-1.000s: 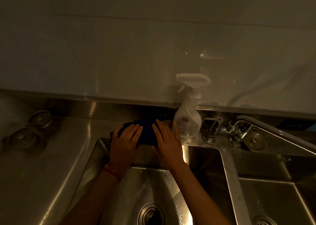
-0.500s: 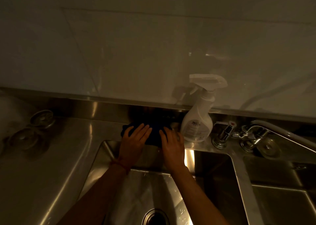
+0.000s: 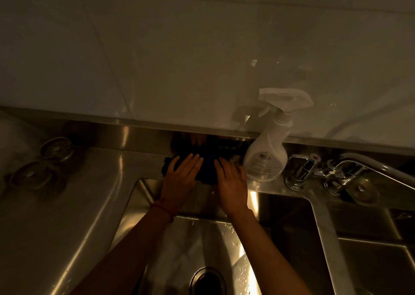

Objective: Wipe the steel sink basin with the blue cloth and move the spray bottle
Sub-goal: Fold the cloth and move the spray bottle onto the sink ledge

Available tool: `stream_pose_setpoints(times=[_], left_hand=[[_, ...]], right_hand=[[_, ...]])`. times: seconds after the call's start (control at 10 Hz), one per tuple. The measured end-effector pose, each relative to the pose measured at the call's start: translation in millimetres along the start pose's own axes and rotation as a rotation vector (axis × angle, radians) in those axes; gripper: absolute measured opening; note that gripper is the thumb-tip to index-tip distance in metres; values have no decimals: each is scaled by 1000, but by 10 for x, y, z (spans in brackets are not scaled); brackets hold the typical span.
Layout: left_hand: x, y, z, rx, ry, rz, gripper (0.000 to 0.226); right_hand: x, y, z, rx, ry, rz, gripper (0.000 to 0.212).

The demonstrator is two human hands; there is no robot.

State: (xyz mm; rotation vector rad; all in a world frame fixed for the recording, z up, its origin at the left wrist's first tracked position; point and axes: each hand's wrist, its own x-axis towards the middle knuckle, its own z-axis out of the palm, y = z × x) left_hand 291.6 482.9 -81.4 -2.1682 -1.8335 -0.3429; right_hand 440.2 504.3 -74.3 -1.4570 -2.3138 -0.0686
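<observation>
So the blue cloth (image 3: 206,169) is bunched on the steel ledge right behind the sink basin (image 3: 202,245), up against the backsplash. I've got my left hand (image 3: 179,180) and right hand (image 3: 232,187) both flat on it, fingers straight and spread, pressing down, not pinching anything. The spray bottle (image 3: 267,157) stands upright just right of the cloth, near my right fingertips. Further right of the bottle is the faucet (image 3: 350,169). The drain (image 3: 208,281) sits low in the basin.

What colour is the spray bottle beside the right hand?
White, body and trigger head alike, on the spray bottle; the head view shows it, dimly lit.
</observation>
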Motion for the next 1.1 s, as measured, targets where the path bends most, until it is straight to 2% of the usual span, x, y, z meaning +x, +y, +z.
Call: stream_pose_setpoints(times=[0.2, 0.3, 0.4, 0.5, 0.6, 0.7, 0.9, 1.1], left_hand=[[-30, 27, -46, -21, -17, 10, 67], [-61, 29, -49, -7, 23, 29, 51], [-86, 38, -99, -26, -52, 11, 71], [-116, 47, -158, -1, -81, 21, 55], [-104, 65, -223, -7, -144, -57, 70], [-104, 41, -241, 3, -301, -113, 70], [-122, 72, -498, -95, -318, -135, 67], [-154, 110, -852, -185, -295, -109, 59]], right_hand=[[-37, -9, -28, -49, -40, -6, 65], [-60, -9, -50, -75, -76, -11, 66], [-84, -12, -71, -51, -120, -12, 65], [-90, -2, -87, 13, -166, -6, 64], [-102, -28, -139, 58, -172, -4, 61], [-104, -85, -238, 95, -161, 36, 58], [-158, -189, -461, 131, -206, 129, 51], [-305, -320, -857, 147, -146, 191, 48]])
